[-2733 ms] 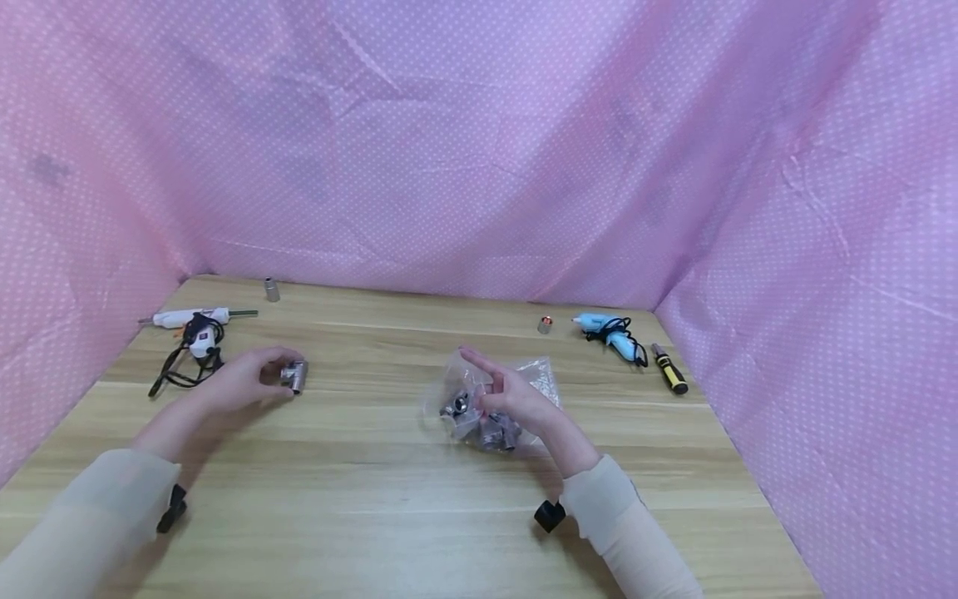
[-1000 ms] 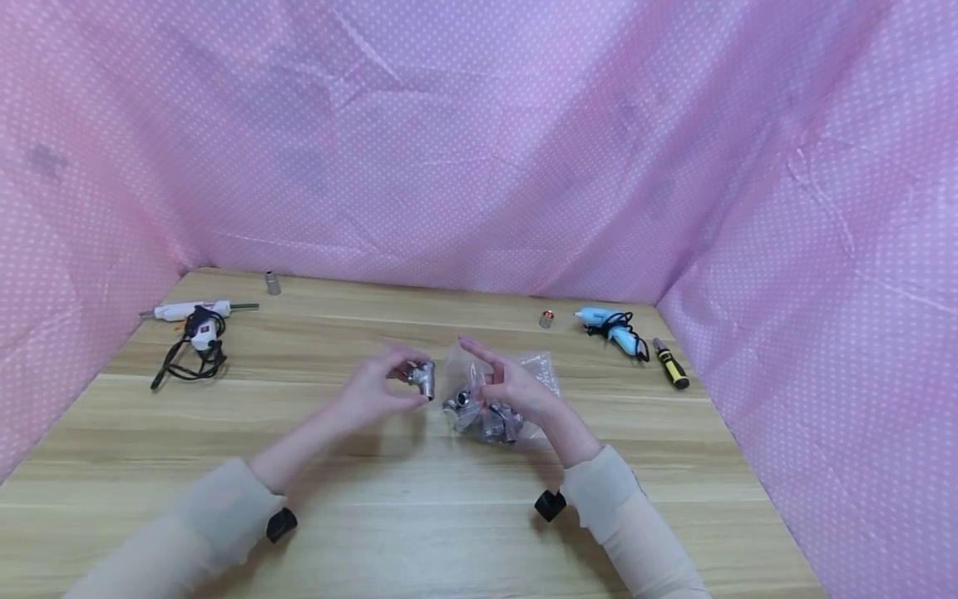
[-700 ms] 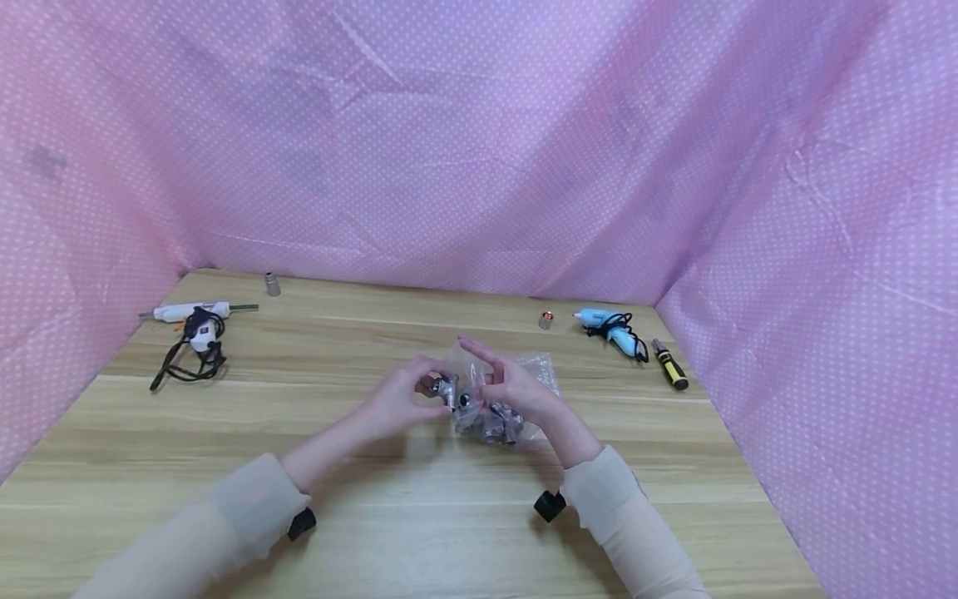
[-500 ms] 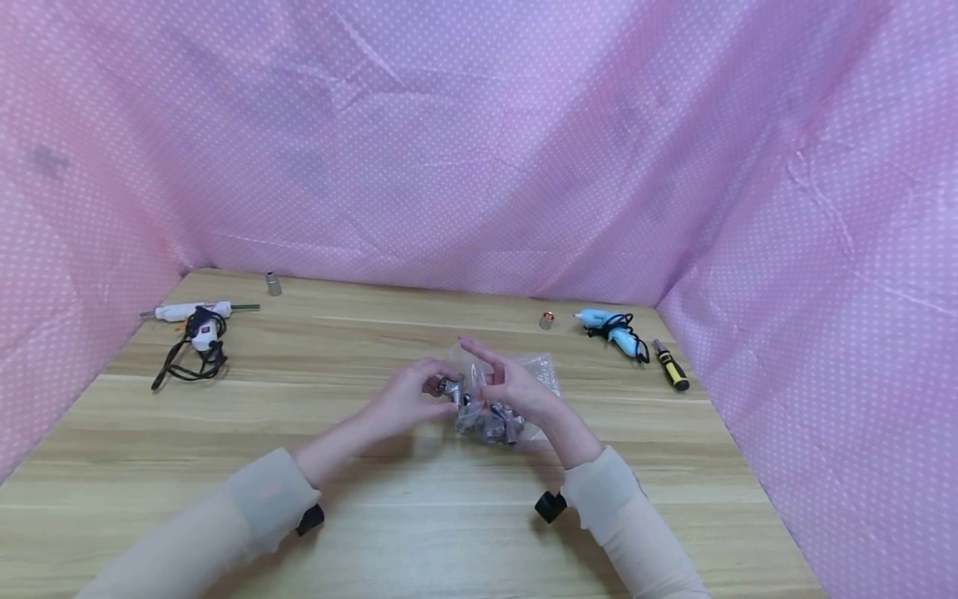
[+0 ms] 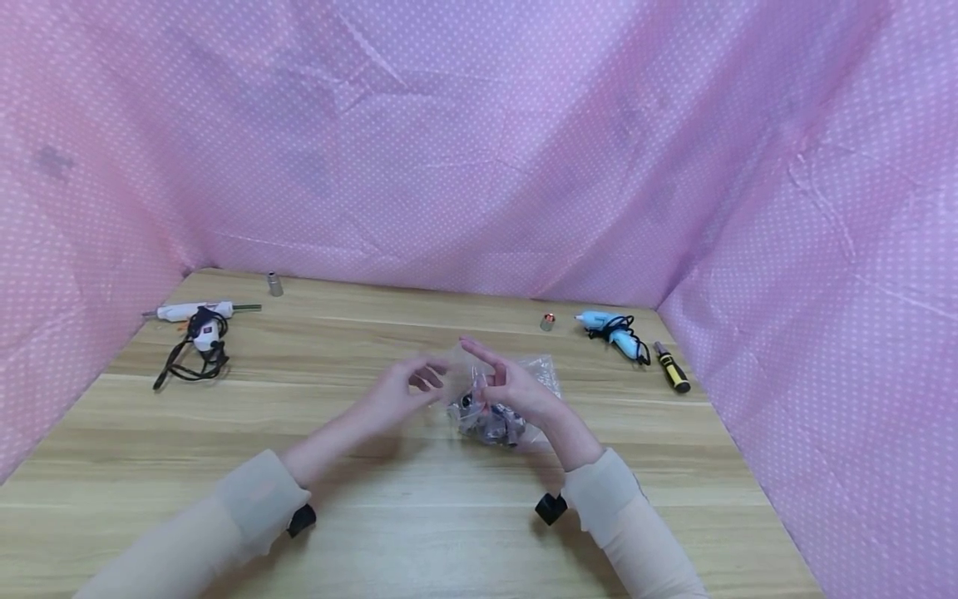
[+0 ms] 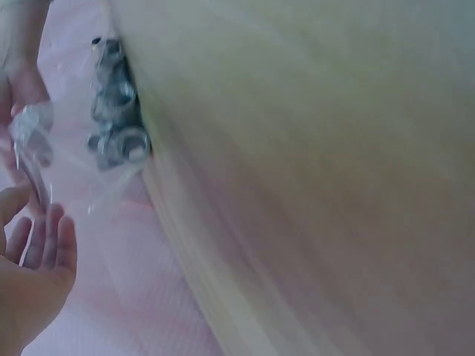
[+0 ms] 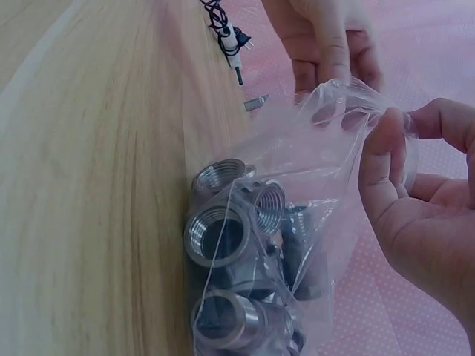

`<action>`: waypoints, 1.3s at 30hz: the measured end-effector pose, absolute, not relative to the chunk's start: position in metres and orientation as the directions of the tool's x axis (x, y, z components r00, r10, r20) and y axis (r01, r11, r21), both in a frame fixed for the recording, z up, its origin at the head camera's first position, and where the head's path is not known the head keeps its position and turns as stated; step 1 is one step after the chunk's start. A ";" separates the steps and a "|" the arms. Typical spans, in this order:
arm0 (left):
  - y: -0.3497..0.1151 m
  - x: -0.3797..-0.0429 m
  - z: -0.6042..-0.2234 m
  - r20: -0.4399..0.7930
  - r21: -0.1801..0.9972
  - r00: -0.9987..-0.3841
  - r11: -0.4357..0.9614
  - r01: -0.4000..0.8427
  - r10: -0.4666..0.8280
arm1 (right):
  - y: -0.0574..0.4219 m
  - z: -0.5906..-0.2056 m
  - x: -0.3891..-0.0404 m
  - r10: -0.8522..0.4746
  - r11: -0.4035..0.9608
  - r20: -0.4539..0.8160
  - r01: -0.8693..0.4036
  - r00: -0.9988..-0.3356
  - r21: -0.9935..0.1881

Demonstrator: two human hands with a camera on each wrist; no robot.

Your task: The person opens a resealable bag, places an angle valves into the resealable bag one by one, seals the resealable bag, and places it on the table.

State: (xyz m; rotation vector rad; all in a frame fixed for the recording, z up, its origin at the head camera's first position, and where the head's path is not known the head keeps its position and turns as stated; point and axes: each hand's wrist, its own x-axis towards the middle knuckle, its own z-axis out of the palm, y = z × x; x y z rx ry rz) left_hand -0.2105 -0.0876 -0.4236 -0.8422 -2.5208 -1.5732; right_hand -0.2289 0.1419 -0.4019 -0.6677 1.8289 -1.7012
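My right hand (image 5: 524, 395) pinches the rim of a clear plastic bag (image 7: 326, 159) between thumb and finger, holding its mouth up. Several threaded metal pipe fittings (image 7: 219, 237) lie in the bag on the table, some with their round openings facing up. My left hand (image 5: 391, 398) is just left of the bag's mouth, fingers loosely bent and nothing between them. In the left wrist view the left hand's fingers (image 6: 50, 241) are right beside the bag's edge. The right wrist view shows the left hand (image 7: 319, 41) behind the clear plastic.
A white glue gun (image 5: 196, 312) with a black cord lies at the left, near a small metal fitting (image 5: 274, 284). Toward the right are another small fitting (image 5: 548, 322), a blue glue gun (image 5: 609, 333) and a yellow-black screwdriver (image 5: 672, 368). Pink dotted cloth (image 5: 479, 166) surrounds the table.
My left hand carried a metal tee fitting rightward from the left side to the bag's mouth, let go of it there, and drew back slightly. The right hand kept its grip on the bag.
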 end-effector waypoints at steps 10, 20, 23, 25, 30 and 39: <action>-0.092 -0.244 -0.421 0.311 0.802 -0.905 0.430 0.414 0.290 | 0.140 -0.403 -0.229 -0.678 0.096 -0.059 -0.009 -0.732 -0.995; -0.082 -0.255 -0.420 0.273 0.827 -0.890 0.382 0.411 0.366 | 0.145 -0.404 -0.224 -0.672 0.147 -0.018 -0.110 -0.740 -0.983; -0.081 -0.257 -0.420 0.265 0.844 -0.887 0.354 0.403 0.378 | 0.149 -0.403 -0.219 -0.652 0.226 0.037 -0.241 -0.757 -0.944; -0.080 -0.259 -0.419 0.263 0.852 -0.888 0.342 0.398 0.378 | 0.152 -0.402 -0.214 -0.634 0.301 0.095 -0.358 -0.767 -0.884; -0.078 -0.261 -0.417 0.233 0.882 -0.904 0.313 0.352 0.358 | 0.154 -0.400 -0.198 -0.631 0.493 0.234 -0.616 -0.739 -0.615; -0.075 -0.260 -0.415 0.172 0.915 -0.923 0.290 0.279 0.344 | 0.140 -0.405 -0.183 -0.741 0.586 0.197 -0.762 -0.642 -0.277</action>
